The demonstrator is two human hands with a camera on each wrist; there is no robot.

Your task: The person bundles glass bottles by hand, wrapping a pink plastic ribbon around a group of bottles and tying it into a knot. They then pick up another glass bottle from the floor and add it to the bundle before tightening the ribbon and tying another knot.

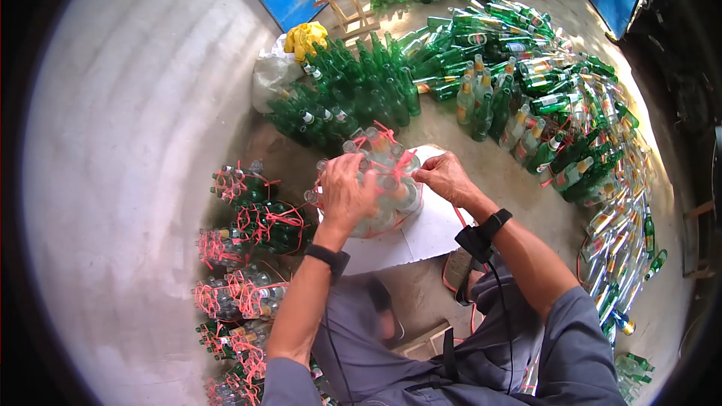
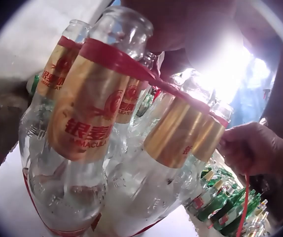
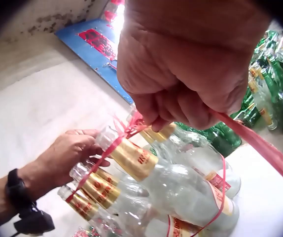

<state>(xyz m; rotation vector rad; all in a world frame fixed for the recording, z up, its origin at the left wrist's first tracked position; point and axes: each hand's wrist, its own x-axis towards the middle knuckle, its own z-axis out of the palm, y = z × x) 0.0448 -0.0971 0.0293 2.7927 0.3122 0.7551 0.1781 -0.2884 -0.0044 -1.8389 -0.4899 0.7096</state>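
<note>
A bundle of clear glass bottles (image 1: 387, 199) with gold neck labels stands upright on a white board (image 1: 440, 233). Red ribbon (image 2: 122, 63) runs around the necks, and a thinner strand circles the bodies lower down. My left hand (image 1: 347, 194) grips the necks on the left side; in the right wrist view, that hand (image 3: 65, 154) has its fingers partly hidden behind a neck. On the other side my right hand (image 1: 447, 179) pinches the ribbon by the knot, fingers curled in the right wrist view (image 3: 181, 74). A ribbon length (image 3: 262, 143) trails from it.
Tied bottle bundles (image 1: 244, 293) line the left side. Upright green bottles (image 1: 361, 90) stand beyond the board, beside a yellow cloth (image 1: 304, 39). Loose bottles (image 1: 556, 83) lie piled along the right. A wooden stool (image 1: 350, 11) is at the back.
</note>
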